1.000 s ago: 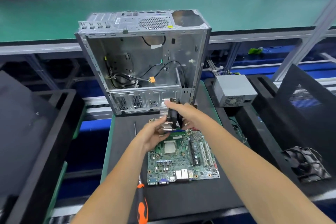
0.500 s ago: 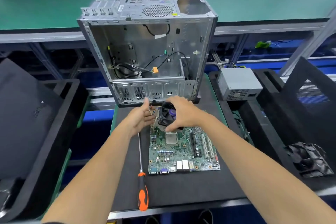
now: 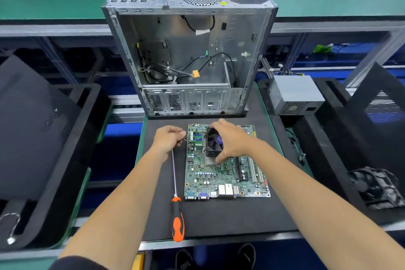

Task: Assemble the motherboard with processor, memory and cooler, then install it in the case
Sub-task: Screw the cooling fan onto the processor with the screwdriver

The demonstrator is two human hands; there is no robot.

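The green printed-circuit motherboard (image 3: 225, 173) lies flat on the black mat of the desk (image 3: 219, 217), its row of rear ports facing the person. The right hand (image 3: 232, 140) reaches over the board's far half, and its grip is curled around the black square cooler with a fan and a purple hub label (image 3: 213, 143), thumb at the near edge and fingers over the far side. The cooler sits over the socket area; the metal-capped processor (image 3: 211, 161) shows partly beneath its near edge. Whether the cooler rests fully on the board cannot be told.

The left hand (image 3: 167, 140) hovers just beside the motherboard's left edge, its grip narrow, fingertips pinching a thin wire (image 3: 192, 140) that runs toward the cooler.

A long screwdriver with an orange and black handle (image 3: 177, 218) lies on the mat just left of the motherboard, its steel shaft pointing away from the person and passing under the left wrist.

Beyond the board, at the far end of the mat, the open silver metal computer case (image 3: 188, 50) stands with its side removed, loose black cables and a yellow connector inside. To the right, a grey boxy power supply (image 3: 293, 94) sits on a black tray, and a black fan (image 3: 374, 188) lies further right and nearer.
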